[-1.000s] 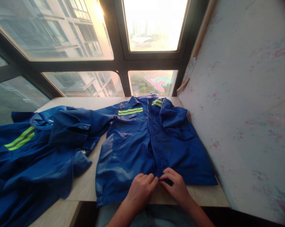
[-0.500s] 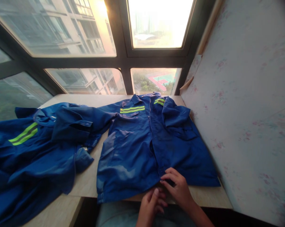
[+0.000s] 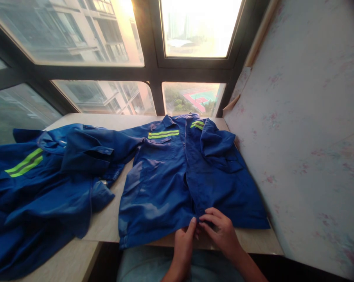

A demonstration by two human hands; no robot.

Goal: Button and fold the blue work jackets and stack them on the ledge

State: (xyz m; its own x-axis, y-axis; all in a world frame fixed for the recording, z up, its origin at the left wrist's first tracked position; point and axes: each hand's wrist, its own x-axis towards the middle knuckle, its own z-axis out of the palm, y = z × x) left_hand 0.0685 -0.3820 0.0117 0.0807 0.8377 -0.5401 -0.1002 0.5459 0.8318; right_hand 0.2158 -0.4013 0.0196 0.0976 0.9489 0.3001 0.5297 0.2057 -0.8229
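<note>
A blue work jacket [image 3: 162,188] with yellow-green reflective stripes lies front side up, its collar toward the window. The front opening gapes a little in its lower half. At the bottom of that opening, my left hand [image 3: 185,239] pinches the hem, thumb on top and fingers hidden beneath the cloth. Just to its right, my right hand [image 3: 222,231] pinches the hem edge of the other front panel between thumb and index finger. The two hands nearly touch. One sleeve stretches left; the other is folded over the chest.
A second blue garment [image 3: 47,196] with a reflective stripe lies crumpled at the left, overlapping the jacket's outstretched sleeve. Both rest on a pale ledge [image 3: 90,231] below a dark-framed window [image 3: 156,70]. A flower-papered wall [image 3: 300,137] bounds the right side.
My left hand has moved up from below the ledge's edge and taken hold of the hem. My right hand keeps its pinch in nearly the same spot. The view has shifted slightly.
</note>
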